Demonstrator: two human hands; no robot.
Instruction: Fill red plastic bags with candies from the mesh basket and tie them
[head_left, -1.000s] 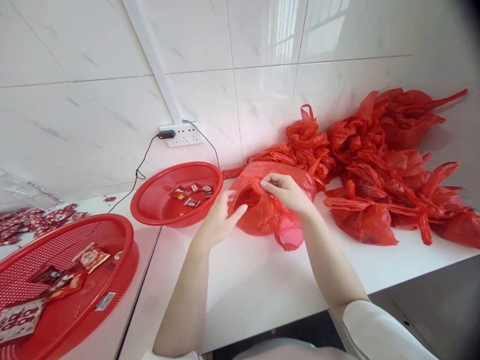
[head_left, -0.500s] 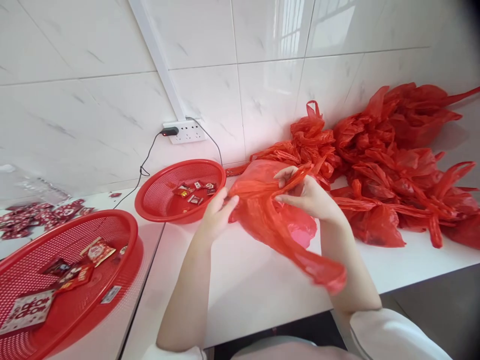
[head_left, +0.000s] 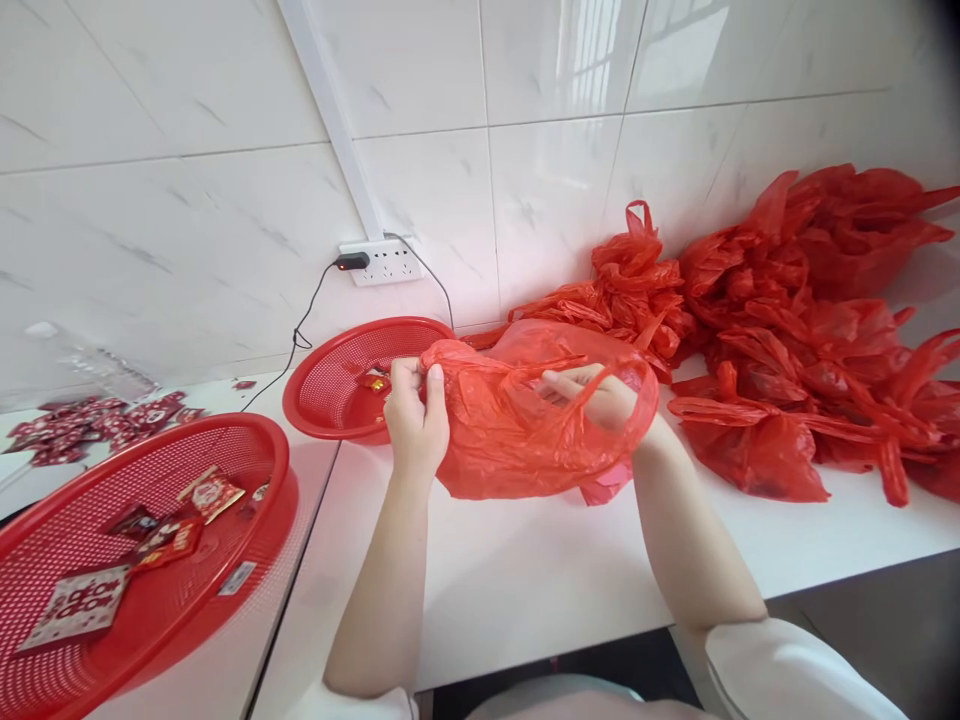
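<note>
A thin red plastic bag (head_left: 502, 440) hangs between my two hands above the white counter (head_left: 525, 570). My left hand (head_left: 414, 420) pinches the bag's left edge, fingers closed on the film. My right hand (head_left: 600, 398) is pushed inside the bag's mouth, its fingers curled round a handle strip and partly veiled by the red plastic. The bag's mouth is stretched wide between the hands.
A pile of red plastic bags (head_left: 787, 330) lies against the tiled wall at the right. A red mesh basket (head_left: 337, 385) with a few packets stands behind my left hand. A larger red basket (head_left: 142, 560) with packets sits at the front left. Loose packets (head_left: 90, 425) and a wall socket (head_left: 382, 263) are at the back.
The bag was lifted off the counter and pulled open. My left hand closed on its left edge and my right hand slid inside the mouth.
</note>
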